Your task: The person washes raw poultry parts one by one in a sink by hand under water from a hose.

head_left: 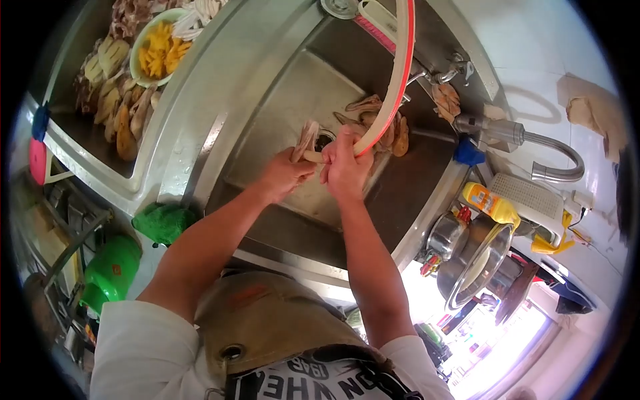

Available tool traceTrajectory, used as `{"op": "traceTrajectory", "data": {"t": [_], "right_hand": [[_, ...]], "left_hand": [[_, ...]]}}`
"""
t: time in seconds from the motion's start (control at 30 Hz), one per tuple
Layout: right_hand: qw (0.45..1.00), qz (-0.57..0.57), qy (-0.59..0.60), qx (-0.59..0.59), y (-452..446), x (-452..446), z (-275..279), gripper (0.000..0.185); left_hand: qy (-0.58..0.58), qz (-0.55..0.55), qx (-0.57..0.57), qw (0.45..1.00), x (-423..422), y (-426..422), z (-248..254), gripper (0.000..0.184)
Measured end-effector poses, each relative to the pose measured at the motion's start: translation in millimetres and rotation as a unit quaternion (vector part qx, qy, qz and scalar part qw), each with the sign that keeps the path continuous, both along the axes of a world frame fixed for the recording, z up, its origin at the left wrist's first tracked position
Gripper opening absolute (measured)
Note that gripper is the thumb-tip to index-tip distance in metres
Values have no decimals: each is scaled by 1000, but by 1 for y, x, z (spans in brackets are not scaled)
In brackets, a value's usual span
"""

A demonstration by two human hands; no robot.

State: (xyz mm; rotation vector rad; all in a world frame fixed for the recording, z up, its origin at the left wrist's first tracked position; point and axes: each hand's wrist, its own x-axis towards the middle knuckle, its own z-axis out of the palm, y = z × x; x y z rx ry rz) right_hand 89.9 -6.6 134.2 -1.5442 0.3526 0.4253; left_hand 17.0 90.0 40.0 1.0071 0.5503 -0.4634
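Over the sink basin (267,147), my left hand (287,176) is closed around a pale, pinkish piece of raw poultry (307,139). Its exact cut is hard to make out. My right hand (347,165) grips a cream hose (393,100) with a red stripe, close to its end. The hose end points left, right beside the held piece. Behind my hands, the drain (325,140) partly shows. More raw poultry pieces (400,137) lie in a heap at the basin's right, partly hidden by the hose and my right hand.
A left basin (143,183) holds raw poultry parts (123,110) and a pale green bowl (137,60) of yellow pieces. On the right are a faucet (560,173), a yellow bottle (490,203) and metal bowls (477,260). Green netting (163,223) hangs near my left arm.
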Motion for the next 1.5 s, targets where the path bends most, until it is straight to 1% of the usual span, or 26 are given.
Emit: {"op": "traceTrajectory", "data": {"t": [0.03,0.07,0.13,0.2,0.27,0.37,0.43,0.57,0.67,0.73,0.8,0.87,0.93,1.03,1.07,1.1,1.13,1.17,1.2,1.23,1.27,1.3,1.33,1.37,1.43,1.5], "right_hand": [[1000,1,0,3,0,-1,-6,37],[1000,-7,0,5,-1,-3,-13,37],[1000,-23,-2,10,-3,-6,-31,36],[998,-50,30,4,-7,-8,-45,37],[997,-63,37,13,-6,-7,-49,37],[998,-60,31,20,-6,-12,-49,38],[998,-48,41,-6,-10,-16,-57,40],[999,-45,13,-2,-11,-28,-70,43],[998,-55,18,-3,-5,-28,-68,43],[996,-73,39,31,0,-27,-64,43],[994,-88,39,52,3,-24,-65,43],[994,-87,48,50,4,-23,-62,43],[995,-72,67,27,3,-24,-58,42],[997,-76,-20,10,7,-31,-67,38],[999,-42,-16,-25,6,-32,-66,37],[998,-12,-11,-62,3,-33,-63,35],[995,14,-2,-100,0,-35,-62,34],[994,8,-71,-77,-1,-45,-90,33],[986,3,-143,-82,1,-48,-99,32],[973,-1,-214,-89,3,-52,-107,31],[975,-11,-203,-93,5,-51,-92,30],[976,-20,-193,-97,6,-50,-75,29],[992,-36,-103,-65,9,-50,-64,28],[998,-50,-14,-26,9,-50,-60,28],[998,-37,-41,-30,8,-50,-61,28],[996,-39,-71,-34,8,-51,-62,29]], "left_hand": [[-70,-2,53,996,-5,-5,-13,20],[-104,-7,89,991,-11,-7,-27,19],[-133,-18,148,980,-14,-6,-26,16],[-48,-27,112,992,-21,-7,-19,14],[101,-22,6,995,-8,4,12,12],[117,28,-68,990,-15,-3,-2,10],[122,39,-67,989,-18,-7,-11,9],[96,71,-52,991,-28,-10,-29,8],[81,63,6,995,-24,-4,-21,21],[-61,49,132,988,-32,-5,-45,33],[-70,65,134,986,-33,-3,-58,43],[64,112,15,992,-18,1,-21,51],[85,105,-18,991,-19,2,-26,51],[123,95,-25,988,-25,5,-31,49],[135,85,-20,987,-25,5,-32,48],[36,34,88,995,-32,6,-46,46],[-69,-20,186,980,-45,9,-70,43],[-61,-3,171,983,-45,9,-71,39],[-53,14,157,986,-45,9,-72,35],[26,55,90,994,-39,8,-55,31],[105,107,28,988,-33,6,-37,28],[124,122,15,985,-28,4,-21,27],[144,139,5,980,-26,3,-14,26],[124,134,-12,983,-28,2,-15,27],[85,131,-44,987,-30,3,-20,29],[97,96,30,990,-29,1,-19,29]]}}
